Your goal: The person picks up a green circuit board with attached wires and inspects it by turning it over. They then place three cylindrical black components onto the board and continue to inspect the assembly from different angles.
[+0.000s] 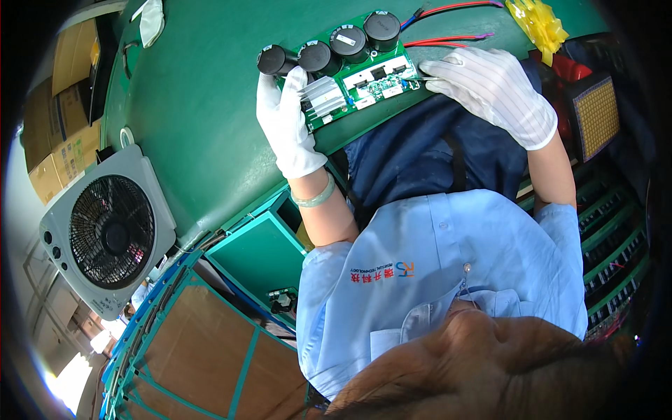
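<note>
A green circuit board (365, 101) lies on the green work table, its long side slanting up to the right. Large black cylindrical capacitors (349, 43) line its far edge, and a silver finned heat sink (325, 98) sits at its left end. My left hand (285, 122), in a white glove, grips that left end, thumb and fingers around the corner. From the right, my gloved right hand (486, 87) pinches a thin metal tool (418, 78), perhaps tweezers. Its tip reaches small parts at the board's right end; most of the tool is hidden by the fingers.
Red wires (448, 40) run from the board's far right side. Beyond them lies a yellow plastic bundle (537, 29). A grey box fan (112, 231) stands at the left, with cardboard boxes (63, 140) behind. A green open compartment (255, 245) is below the table edge. A white glove (151, 24) lies far left.
</note>
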Demonstrator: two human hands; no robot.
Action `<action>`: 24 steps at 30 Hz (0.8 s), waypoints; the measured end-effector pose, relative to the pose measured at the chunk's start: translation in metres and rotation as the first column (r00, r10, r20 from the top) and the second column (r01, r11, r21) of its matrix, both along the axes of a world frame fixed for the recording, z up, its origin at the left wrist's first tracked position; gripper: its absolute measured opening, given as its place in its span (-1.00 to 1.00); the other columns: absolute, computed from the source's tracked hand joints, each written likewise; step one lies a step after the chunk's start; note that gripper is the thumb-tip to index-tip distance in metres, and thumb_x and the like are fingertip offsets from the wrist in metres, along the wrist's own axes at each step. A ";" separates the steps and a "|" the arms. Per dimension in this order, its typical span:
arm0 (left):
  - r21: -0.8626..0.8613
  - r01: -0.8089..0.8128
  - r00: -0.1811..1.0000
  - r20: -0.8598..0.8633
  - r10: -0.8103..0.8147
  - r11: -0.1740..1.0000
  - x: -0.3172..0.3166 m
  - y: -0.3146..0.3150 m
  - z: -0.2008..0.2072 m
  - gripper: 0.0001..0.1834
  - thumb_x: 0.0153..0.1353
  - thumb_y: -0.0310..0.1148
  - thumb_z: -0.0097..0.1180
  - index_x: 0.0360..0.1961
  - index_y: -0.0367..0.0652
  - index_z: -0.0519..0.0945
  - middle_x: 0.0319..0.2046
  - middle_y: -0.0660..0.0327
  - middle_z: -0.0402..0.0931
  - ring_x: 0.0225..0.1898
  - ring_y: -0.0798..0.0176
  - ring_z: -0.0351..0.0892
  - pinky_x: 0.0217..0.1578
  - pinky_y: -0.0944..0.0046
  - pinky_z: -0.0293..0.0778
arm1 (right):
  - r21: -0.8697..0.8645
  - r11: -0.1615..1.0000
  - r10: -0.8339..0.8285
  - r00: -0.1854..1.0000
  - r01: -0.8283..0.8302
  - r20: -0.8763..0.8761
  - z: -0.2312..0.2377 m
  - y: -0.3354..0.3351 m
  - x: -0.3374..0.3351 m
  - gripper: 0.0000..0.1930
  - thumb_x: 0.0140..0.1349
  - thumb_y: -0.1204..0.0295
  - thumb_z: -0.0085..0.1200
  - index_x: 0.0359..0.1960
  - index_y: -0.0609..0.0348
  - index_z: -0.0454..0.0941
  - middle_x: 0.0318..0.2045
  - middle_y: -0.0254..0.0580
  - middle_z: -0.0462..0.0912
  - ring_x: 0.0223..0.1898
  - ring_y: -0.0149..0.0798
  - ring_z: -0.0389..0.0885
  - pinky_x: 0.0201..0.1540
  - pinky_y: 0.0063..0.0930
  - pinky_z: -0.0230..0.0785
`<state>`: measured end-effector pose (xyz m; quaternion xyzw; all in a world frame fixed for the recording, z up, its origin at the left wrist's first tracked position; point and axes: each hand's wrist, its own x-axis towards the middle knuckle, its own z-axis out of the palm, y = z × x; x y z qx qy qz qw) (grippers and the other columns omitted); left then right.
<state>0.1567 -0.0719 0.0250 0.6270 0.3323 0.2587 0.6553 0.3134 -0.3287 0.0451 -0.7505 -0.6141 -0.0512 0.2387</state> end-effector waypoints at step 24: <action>-0.080 0.221 0.959 0.198 -0.202 0.972 -0.012 0.009 0.003 -0.19 0.27 -0.23 0.24 0.44 -0.39 0.21 0.32 0.01 0.32 0.34 0.12 0.28 0.38 0.17 0.11 | -0.120 0.878 -0.243 0.217 0.463 -0.945 -0.003 0.014 -0.007 -0.67 0.41 0.20 0.13 0.02 0.15 0.66 -0.46 -0.39 0.61 -0.59 -0.60 0.43 -0.50 -0.70 0.30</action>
